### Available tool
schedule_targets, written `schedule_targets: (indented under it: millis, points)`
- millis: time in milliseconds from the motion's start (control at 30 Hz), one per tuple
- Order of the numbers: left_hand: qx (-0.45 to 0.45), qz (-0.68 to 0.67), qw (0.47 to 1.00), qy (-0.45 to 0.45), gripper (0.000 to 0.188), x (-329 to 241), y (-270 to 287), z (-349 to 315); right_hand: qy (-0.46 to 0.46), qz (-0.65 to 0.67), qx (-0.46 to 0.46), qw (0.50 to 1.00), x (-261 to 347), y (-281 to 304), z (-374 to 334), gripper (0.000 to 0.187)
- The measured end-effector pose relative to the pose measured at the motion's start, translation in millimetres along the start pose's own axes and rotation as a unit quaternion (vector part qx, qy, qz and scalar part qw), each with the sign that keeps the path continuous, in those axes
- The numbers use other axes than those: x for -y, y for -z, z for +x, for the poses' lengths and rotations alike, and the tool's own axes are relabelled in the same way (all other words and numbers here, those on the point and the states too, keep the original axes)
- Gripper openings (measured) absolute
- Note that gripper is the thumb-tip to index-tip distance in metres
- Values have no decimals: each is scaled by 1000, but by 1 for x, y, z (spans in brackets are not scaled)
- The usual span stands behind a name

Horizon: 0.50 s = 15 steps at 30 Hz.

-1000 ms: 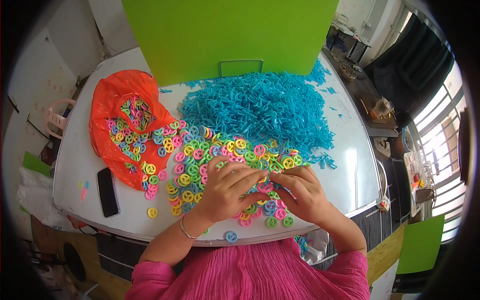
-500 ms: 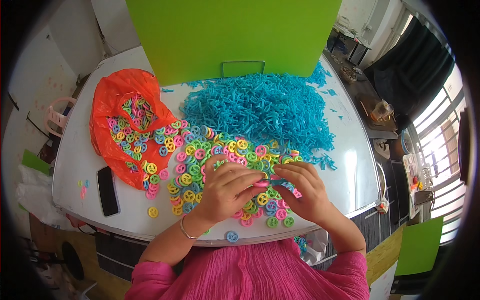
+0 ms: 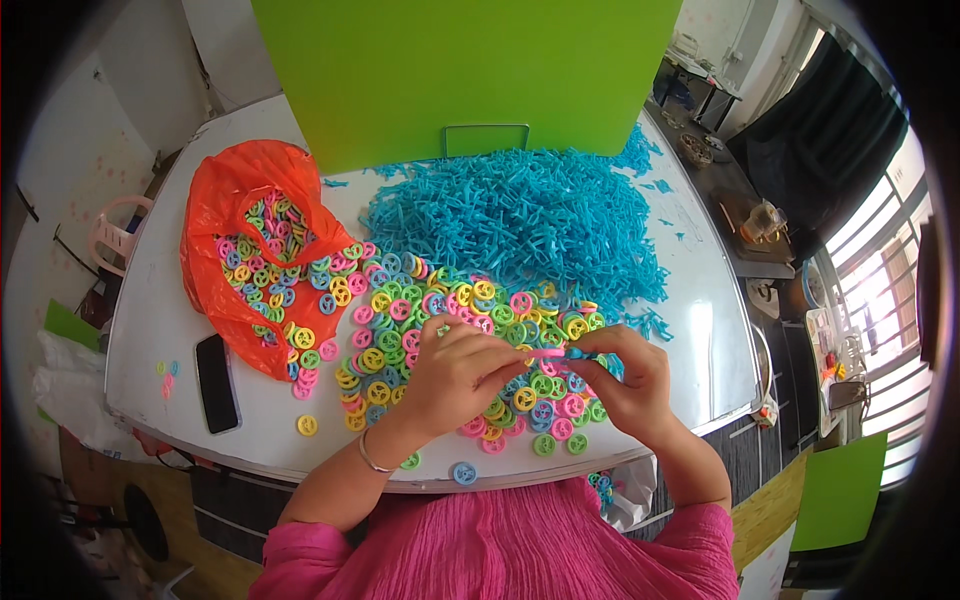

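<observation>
My left hand (image 3: 455,372) and my right hand (image 3: 628,382) meet above a spread of small plastic rings (image 3: 440,320) in pink, yellow, green and blue on the white table (image 3: 150,330). Between the fingertips of both hands is a pink ring (image 3: 547,352) joined to a small blue stick piece (image 3: 578,353). The left fingers pinch the pink ring, the right fingers pinch the blue piece. Behind the rings lies a large heap of blue stick pieces (image 3: 520,225).
An open orange plastic bag (image 3: 225,210) with more rings lies at the left. A black phone (image 3: 216,382) rests near the front left edge. A big green panel (image 3: 460,70) stands at the back. A few loose rings (image 3: 463,473) sit by the front edge.
Both hands have lifted slightly off the ring pile and now hold the pink ring and blue piece together between their fingertips.
</observation>
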<state>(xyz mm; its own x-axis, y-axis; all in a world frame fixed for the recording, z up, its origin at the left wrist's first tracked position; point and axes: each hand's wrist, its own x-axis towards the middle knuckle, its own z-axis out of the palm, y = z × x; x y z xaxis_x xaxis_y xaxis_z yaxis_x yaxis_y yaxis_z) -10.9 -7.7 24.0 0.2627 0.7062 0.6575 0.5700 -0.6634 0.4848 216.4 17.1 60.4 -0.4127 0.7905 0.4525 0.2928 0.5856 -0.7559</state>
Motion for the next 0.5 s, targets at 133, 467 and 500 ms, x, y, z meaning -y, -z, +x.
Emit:
schedule_targets:
  millis: [133, 467, 500]
  points:
    - [-47, 20, 997, 54, 26, -3, -2, 0, 60, -66, -13, 996, 1, -1, 1, 25]
    - [-129, 137, 982, 4, 36, 0, 4, -8, 175, -154, -28, 972, -1, 2, -1, 31]
    - [-129, 137, 982, 3, 36, 3, 5, -9, 181, -162, -32, 970, 0, 2, -2, 31]
